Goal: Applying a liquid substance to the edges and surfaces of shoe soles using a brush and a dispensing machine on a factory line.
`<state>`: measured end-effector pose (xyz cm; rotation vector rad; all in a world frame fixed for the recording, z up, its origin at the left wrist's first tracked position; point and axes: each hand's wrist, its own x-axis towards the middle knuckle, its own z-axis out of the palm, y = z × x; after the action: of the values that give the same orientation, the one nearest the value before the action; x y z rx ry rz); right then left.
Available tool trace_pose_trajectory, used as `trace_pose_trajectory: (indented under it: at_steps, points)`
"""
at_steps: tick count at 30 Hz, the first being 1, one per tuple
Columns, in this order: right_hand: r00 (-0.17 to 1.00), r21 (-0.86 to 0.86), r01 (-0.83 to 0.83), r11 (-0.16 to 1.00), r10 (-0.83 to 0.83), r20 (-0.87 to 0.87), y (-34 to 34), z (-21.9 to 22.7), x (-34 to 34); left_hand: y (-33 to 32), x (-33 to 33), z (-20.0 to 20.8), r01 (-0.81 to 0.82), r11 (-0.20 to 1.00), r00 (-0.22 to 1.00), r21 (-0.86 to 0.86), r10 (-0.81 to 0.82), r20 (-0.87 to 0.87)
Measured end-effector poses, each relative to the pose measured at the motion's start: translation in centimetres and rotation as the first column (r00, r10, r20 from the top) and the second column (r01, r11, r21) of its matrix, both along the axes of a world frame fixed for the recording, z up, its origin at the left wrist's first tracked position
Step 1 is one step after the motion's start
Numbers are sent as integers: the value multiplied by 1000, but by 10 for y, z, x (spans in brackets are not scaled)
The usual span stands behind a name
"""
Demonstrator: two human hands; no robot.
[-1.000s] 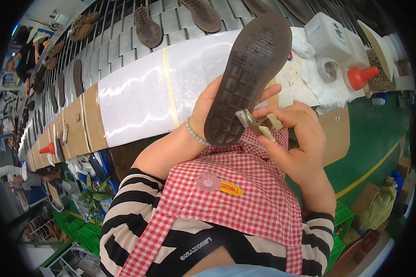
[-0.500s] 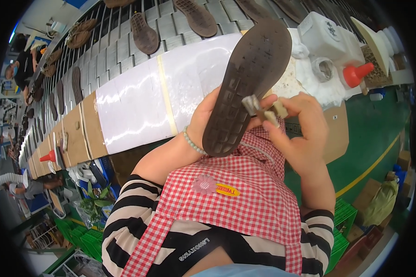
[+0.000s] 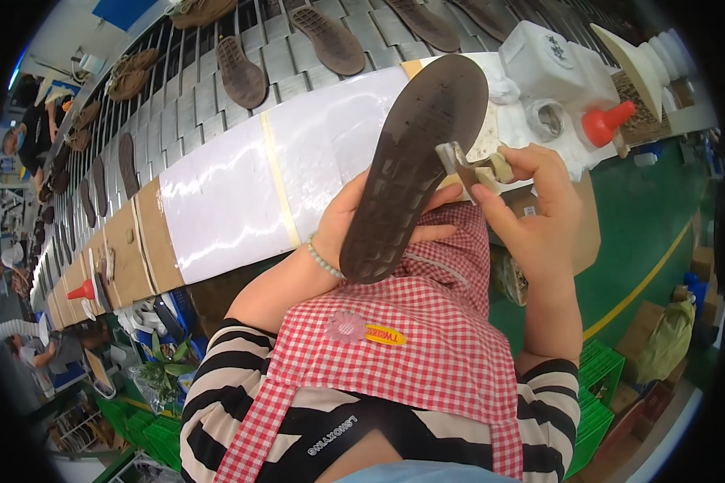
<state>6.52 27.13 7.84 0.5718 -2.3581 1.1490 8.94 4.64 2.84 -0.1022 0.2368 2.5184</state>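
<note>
My left hand (image 3: 338,217) is closed around a dark brown shoe sole (image 3: 415,165). The sole stands tilted in front of me, with its hollowed, ribbed face toward me. My left thumb lies behind it and other fingers show past its right edge. In my right hand (image 3: 540,217), thumb and fingers pinch a small flat brush (image 3: 461,163) with a pale tip and a yellowish, crusted handle. That tip is at the right edge of the sole; whether it touches I cannot tell.
Beyond the white-covered bench (image 3: 217,201), a slatted metal conveyor (image 3: 193,97) carries several soles, one of them a brown sole (image 3: 328,42). At right stand a white jug (image 3: 540,60), a glass jar (image 3: 548,119) and a red-nozzled bottle (image 3: 608,123). Green crates (image 3: 600,378) are at lower right.
The sole has moved a little down and left with my left hand. The brush has shifted slightly up and right relative to the sole. The conveyor's soles appear a little lower and left.
</note>
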Motion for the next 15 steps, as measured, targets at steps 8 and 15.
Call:
trace_pose_trajectory:
  at_steps: [8, 15]
  points:
    - [989, 136, 146, 980, -149, 10, 23, 4, -22, -4, -5, -17, 73, 989, 997, 128, -68, -37]
    - [880, 271, 468, 841, -415, -232, 94, -6, -65, -30, -51, -17, -392, 919, 875, 40, 386, -292]
